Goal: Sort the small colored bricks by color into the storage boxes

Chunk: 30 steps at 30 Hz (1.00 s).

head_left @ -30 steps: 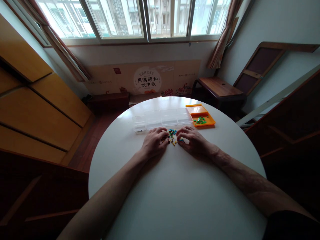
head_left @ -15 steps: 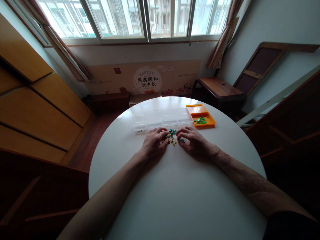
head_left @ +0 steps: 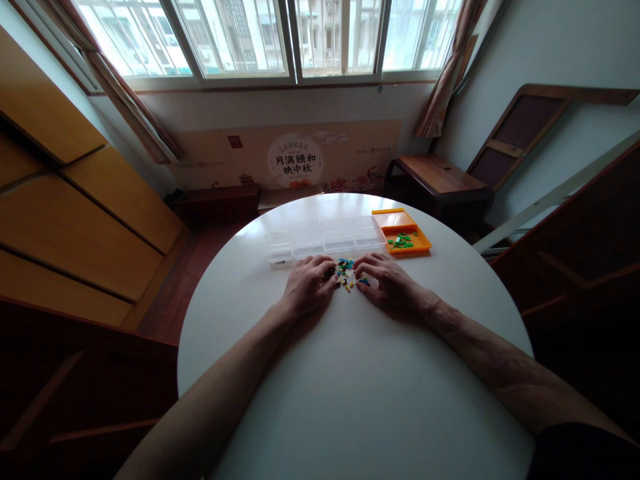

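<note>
A small pile of building bricks (head_left: 345, 267), blue, green and yellow, lies on the white table between my hands. My left hand (head_left: 309, 283) rests at its left side, fingers curved and thumb apart, with dark brown pieces (head_left: 329, 274) in the gap. On the opposite side, my right hand (head_left: 383, 277) has its fingers bent and spread from the thumb. Some blue pieces (head_left: 365, 281) lie on the table inside that gap. Whether any fingertip touches a piece is too small to tell.
Just beyond the hands stands a clear plastic compartment box (head_left: 325, 237). To its right sits an orange tray (head_left: 425, 248) with green pieces (head_left: 401, 241) in its front section. The round white table (head_left: 360, 387) has a curved edge; a wooden stool (head_left: 440, 175) stands behind it.
Both hands have stayed almost in place. The left fingers have shifted slightly, and a little more of the brown pieces shows between them.
</note>
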Tool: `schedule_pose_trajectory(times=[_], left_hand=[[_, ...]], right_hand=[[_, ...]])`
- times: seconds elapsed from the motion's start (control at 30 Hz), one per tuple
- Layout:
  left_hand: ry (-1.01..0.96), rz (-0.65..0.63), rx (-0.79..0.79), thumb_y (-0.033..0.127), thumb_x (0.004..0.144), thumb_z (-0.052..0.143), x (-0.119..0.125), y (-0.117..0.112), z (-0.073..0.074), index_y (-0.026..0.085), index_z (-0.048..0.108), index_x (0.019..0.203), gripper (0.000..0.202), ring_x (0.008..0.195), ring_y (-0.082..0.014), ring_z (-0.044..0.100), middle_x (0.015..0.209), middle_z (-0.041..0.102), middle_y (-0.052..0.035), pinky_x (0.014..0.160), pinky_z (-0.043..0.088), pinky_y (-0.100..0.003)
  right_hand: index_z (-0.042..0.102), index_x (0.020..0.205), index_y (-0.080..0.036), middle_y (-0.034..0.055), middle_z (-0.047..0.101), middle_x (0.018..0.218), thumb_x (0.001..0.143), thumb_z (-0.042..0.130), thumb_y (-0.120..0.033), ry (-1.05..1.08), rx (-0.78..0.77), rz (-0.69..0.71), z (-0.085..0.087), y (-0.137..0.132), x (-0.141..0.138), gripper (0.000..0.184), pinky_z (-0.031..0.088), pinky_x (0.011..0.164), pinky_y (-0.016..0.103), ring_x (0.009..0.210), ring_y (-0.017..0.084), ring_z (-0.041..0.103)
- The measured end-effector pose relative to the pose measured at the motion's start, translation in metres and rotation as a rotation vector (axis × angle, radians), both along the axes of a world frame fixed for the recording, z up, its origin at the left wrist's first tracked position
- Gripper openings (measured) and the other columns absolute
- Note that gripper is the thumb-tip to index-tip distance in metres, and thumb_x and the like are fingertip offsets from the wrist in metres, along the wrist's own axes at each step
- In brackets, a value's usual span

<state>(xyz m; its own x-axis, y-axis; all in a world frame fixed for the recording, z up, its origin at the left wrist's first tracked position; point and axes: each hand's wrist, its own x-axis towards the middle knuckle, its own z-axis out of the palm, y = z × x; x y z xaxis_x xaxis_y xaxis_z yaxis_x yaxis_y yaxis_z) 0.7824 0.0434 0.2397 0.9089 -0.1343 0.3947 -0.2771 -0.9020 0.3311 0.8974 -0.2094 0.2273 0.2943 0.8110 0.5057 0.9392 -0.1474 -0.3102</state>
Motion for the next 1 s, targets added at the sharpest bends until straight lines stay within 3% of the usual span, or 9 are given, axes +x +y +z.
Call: schedule_pose_trajectory(times=[0.3, 0.57, 0.73, 1.0], left_hand=[[-0.027, 0.034, 0.002, 0.039, 0.104, 0.068, 0.001, 0.001, -0.004, 0.027, 0.077, 0.119, 0.021, 0.117, -0.0271, 0.069, 0.13, 0.077, -0.0051, 0.107, 0.052, -0.046], [-0.027, 0.048, 0.013, 0.039, 0.105, 0.067, 0.0, 0.002, -0.004, 0.03, 0.081, 0.122, 0.024, 0.115, -0.027, 0.069, 0.128, 0.077, -0.0048, 0.106, 0.053, -0.047], [-0.044, 0.034, 0.011, 0.036, 0.104, 0.067, 0.0, 0.002, -0.004, 0.03, 0.082, 0.115, 0.019, 0.112, -0.0271, 0.069, 0.123, 0.079, -0.0039, 0.105, 0.054, -0.047], [-0.051, 0.023, 0.02, 0.028, 0.102, 0.068, -0.001, 0.003, -0.005, 0.029, 0.081, 0.105, 0.014, 0.106, -0.0262, 0.069, 0.114, 0.08, -0.0032, 0.102, 0.052, -0.046]], right_hand=[[0.072, 0.101, -0.026, 0.0077, 0.076, 0.124, 0.101, 0.073, -0.023, -0.013, -0.008, -0.023, -0.001, 0.0, 0.0, 0.002, 0.056, 0.108, 0.052, 0.116, 0.029, 0.069], [0.072, 0.108, -0.026, 0.0076, 0.079, 0.117, 0.107, 0.066, -0.024, -0.003, 0.042, 0.005, 0.0, 0.002, 0.001, 0.006, 0.057, 0.105, 0.05, 0.11, 0.028, 0.071], [0.068, 0.105, -0.026, 0.0074, 0.076, 0.1, 0.111, 0.06, -0.028, 0.104, 0.224, -0.16, -0.001, -0.002, 0.007, 0.01, 0.06, 0.091, 0.045, 0.097, 0.027, 0.07], [0.063, 0.1, -0.025, 0.006, 0.071, 0.096, 0.107, 0.061, -0.04, 0.196, 0.409, -0.496, -0.005, -0.02, 0.038, 0.017, 0.057, 0.081, 0.044, 0.084, 0.025, 0.066]])
